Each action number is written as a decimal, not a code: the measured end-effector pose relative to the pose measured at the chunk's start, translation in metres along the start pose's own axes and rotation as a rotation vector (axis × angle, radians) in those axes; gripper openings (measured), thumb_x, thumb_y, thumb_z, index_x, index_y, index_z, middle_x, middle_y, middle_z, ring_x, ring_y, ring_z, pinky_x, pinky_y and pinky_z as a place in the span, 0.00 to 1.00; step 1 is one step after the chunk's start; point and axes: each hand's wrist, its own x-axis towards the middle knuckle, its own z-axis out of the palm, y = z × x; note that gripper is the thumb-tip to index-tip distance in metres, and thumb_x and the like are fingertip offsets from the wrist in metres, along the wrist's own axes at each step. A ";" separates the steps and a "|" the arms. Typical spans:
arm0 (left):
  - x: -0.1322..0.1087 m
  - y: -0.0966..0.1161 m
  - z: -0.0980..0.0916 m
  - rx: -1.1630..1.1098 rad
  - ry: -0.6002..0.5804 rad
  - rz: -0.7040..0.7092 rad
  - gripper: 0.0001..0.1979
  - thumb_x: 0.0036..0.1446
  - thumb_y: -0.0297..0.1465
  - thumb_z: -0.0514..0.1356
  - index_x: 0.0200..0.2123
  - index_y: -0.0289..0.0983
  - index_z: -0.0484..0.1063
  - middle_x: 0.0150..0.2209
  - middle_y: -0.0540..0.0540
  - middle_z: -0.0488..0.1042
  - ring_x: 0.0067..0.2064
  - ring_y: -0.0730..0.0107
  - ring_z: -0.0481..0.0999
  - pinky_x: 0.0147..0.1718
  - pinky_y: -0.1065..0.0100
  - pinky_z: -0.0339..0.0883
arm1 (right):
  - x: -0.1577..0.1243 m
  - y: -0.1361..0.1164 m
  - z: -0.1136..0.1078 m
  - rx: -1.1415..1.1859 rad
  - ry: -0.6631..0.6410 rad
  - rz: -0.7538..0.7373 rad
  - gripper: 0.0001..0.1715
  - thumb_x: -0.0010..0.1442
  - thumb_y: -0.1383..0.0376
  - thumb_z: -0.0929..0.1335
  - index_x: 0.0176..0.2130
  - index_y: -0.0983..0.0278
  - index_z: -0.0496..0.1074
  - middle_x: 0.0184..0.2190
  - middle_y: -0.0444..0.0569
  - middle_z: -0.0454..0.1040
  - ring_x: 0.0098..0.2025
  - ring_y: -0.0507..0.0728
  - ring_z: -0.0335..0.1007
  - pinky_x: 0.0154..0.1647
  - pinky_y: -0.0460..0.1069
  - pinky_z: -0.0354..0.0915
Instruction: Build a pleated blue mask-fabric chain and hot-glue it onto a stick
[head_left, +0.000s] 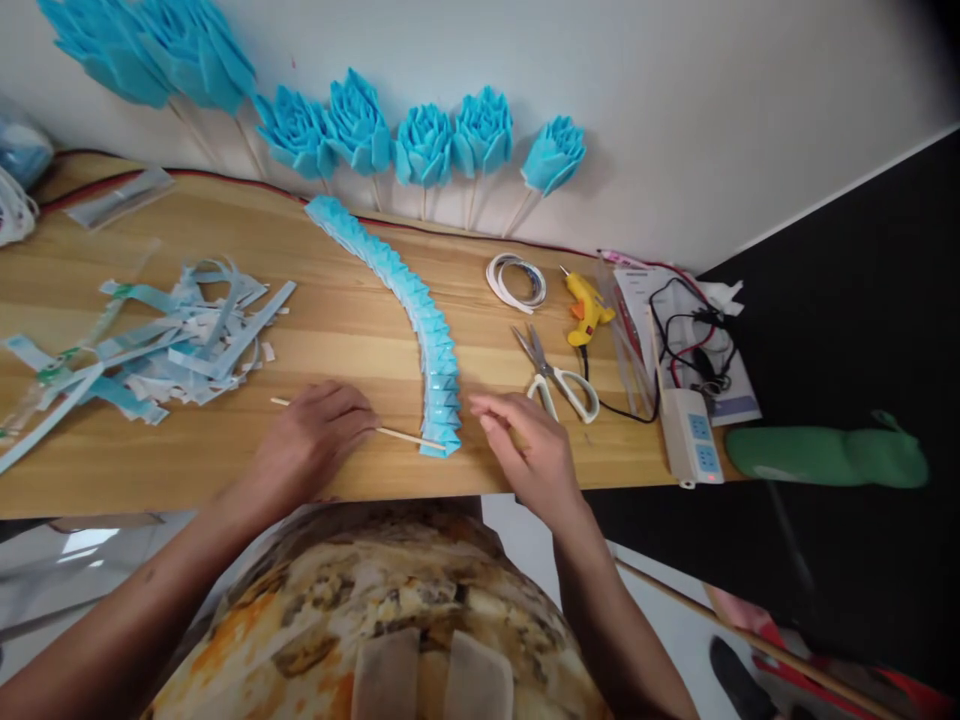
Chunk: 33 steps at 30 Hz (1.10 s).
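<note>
A long curved strip of folded blue paper pieces (pixel 409 300) runs across the wooden table (pixel 330 320), its near end close to the front edge. A thin wooden stick (pixel 405 435) lies on the table and reaches that near end. My left hand (pixel 311 440) rests palm down over the stick, fingers flat and slightly spread. My right hand (pixel 525 445) hovers just right of the strip's near end, fingers loosely curled and apart, holding nothing.
Several blue paper flowers on sticks (pixel 424 145) lean against the wall. A heap of blue paper scraps (pixel 172 340) lies left. Scissors (pixel 555 375), a yellow glue gun (pixel 585 305), a tape roll (pixel 517 280), a power strip (pixel 694 435) and a green object (pixel 825 455) sit right.
</note>
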 end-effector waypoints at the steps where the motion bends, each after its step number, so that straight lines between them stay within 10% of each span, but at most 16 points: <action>1: -0.001 -0.001 0.000 -0.007 -0.011 0.004 0.13 0.70 0.30 0.51 0.38 0.35 0.75 0.39 0.43 0.75 0.41 0.62 0.71 0.40 0.62 0.62 | -0.006 0.001 0.001 -0.012 -0.002 0.005 0.14 0.67 0.70 0.64 0.49 0.59 0.73 0.40 0.47 0.79 0.42 0.54 0.74 0.44 0.50 0.68; 25: -0.005 -0.004 0.001 -0.022 -0.087 -0.039 0.13 0.70 0.30 0.49 0.41 0.37 0.73 0.40 0.43 0.76 0.42 0.62 0.71 0.43 0.61 0.62 | -0.026 0.013 0.017 -0.113 -0.118 -0.021 0.05 0.64 0.64 0.69 0.42 0.60 0.73 0.35 0.48 0.76 0.38 0.57 0.70 0.40 0.53 0.65; 33: -0.003 0.000 -0.003 0.012 -0.078 -0.017 0.12 0.68 0.27 0.49 0.41 0.37 0.73 0.40 0.43 0.75 0.41 0.63 0.70 0.40 0.62 0.61 | -0.013 -0.001 0.017 -0.139 -0.172 -0.120 0.12 0.61 0.58 0.70 0.45 0.58 0.73 0.56 0.53 0.71 0.61 0.64 0.61 0.61 0.63 0.59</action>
